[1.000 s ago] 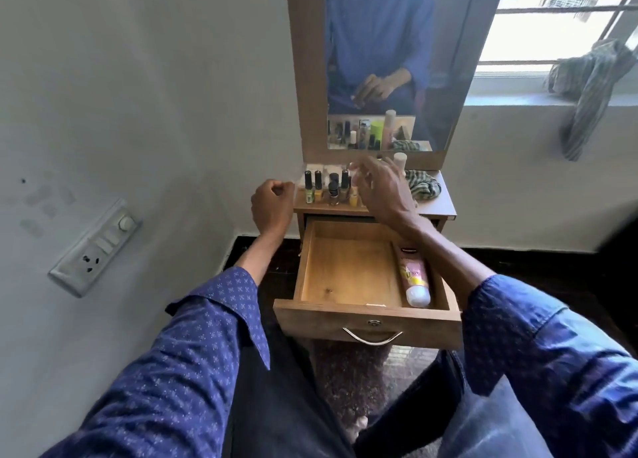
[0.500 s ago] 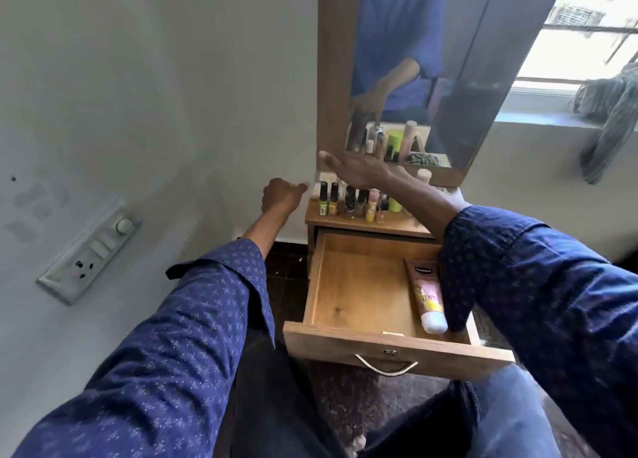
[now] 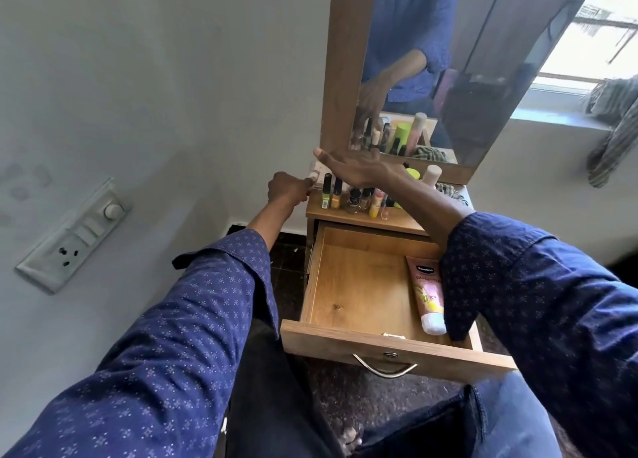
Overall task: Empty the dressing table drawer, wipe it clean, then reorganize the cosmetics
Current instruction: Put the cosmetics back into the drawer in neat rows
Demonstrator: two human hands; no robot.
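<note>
Head view, Vaseline tube [image 3: 428, 293] in drawer [image 3: 359, 285], left hand [image 3: 288, 190] fisted, right hand [image 3: 355, 167] flat.

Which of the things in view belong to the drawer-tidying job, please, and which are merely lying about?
Part of the job:
- open drawer
- pink cream tube lying in it
- small bottles on the table top
- checked cloth beside them

Just there:
- mirror
- wall switch panel
- cloth on the window sill
</note>
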